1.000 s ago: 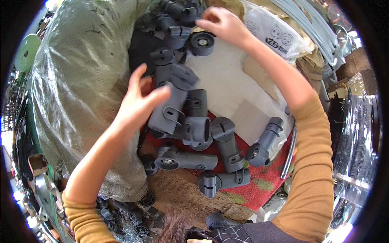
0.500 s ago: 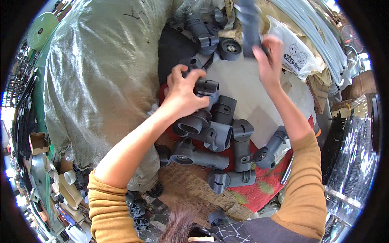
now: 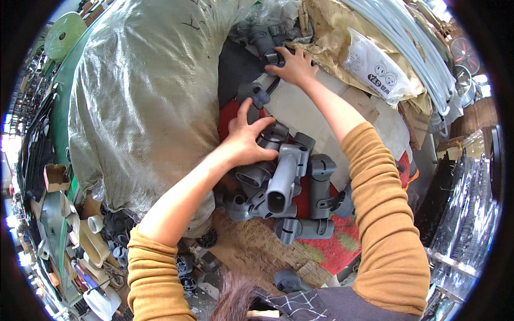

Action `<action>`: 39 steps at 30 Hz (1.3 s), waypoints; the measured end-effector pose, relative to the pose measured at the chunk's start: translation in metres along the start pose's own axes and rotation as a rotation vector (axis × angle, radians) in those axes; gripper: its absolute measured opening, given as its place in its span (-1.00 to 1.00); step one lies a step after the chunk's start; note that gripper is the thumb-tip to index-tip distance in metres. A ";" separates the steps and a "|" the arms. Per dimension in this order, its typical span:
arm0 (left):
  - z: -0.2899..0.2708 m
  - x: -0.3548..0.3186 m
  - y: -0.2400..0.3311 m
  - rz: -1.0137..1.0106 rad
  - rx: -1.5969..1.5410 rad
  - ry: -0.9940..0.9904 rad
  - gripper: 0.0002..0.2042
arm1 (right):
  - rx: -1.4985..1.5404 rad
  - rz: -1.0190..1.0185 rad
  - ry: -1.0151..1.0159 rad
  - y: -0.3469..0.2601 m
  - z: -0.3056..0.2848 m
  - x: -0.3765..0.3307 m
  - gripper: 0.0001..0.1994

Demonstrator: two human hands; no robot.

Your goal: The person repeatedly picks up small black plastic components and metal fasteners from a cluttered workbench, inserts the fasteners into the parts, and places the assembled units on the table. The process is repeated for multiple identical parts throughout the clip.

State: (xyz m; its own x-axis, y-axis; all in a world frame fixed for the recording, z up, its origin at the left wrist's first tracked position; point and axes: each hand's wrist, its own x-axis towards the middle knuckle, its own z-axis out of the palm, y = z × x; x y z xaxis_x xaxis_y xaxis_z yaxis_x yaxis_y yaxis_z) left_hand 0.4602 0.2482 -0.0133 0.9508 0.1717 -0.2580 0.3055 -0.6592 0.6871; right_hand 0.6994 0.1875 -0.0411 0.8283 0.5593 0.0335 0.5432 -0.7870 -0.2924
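My left hand point(image 3: 247, 140) is spread over a heap of grey plastic tube fittings, thumb and fingers apart around a dark fitting point(image 3: 274, 134). Just past its fingertips lies another fitting point(image 3: 257, 92) with a rounded end. Farther off, my right hand point(image 3: 294, 67) reaches with parted fingers onto a grey fitting point(image 3: 263, 44) at the far end of the heap; what lies under its palm is hidden. A lighter grey tubular fitting point(image 3: 286, 179) slants across the top of the near heap. Beside it stands a T-shaped fitting point(image 3: 320, 184), with one more point(image 3: 305, 230) lying crosswise nearer me.
A large woven sack point(image 3: 144, 107) bulges along the left. Beneath the fittings are a red cloth point(image 3: 342, 243) and a worn wooden board point(image 3: 246, 241). To the far right are a white plastic bag point(image 3: 377, 69), brown paper point(image 3: 326, 32) and long pale tubes point(image 3: 407, 48).
My right hand held a dark grey piece raised at the far right; it is now lower and farther left, without that piece. A tubular fitting now tops the near heap. The left hand moved slightly nearer.
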 end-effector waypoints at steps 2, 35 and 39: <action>0.006 -0.019 0.001 0.037 -0.010 -0.025 -0.23 | 0.013 -0.142 0.163 0.005 0.004 -0.029 -0.46; 0.145 -0.474 0.017 -0.540 -1.260 0.997 -0.53 | 0.606 -1.042 -0.606 -0.158 -0.080 -0.476 -0.61; 0.194 -0.545 -0.001 -0.646 -1.037 0.876 -0.52 | 0.598 -1.033 -0.337 -0.248 -0.004 -0.465 -0.86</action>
State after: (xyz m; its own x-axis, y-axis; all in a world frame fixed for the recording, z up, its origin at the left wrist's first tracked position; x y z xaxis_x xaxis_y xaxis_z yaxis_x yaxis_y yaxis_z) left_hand -0.0681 0.0136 -0.0051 0.2561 0.8407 -0.4771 0.2169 0.4310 0.8759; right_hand 0.1799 0.1211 0.0196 -0.0748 0.9554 0.2858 0.6990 0.2547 -0.6682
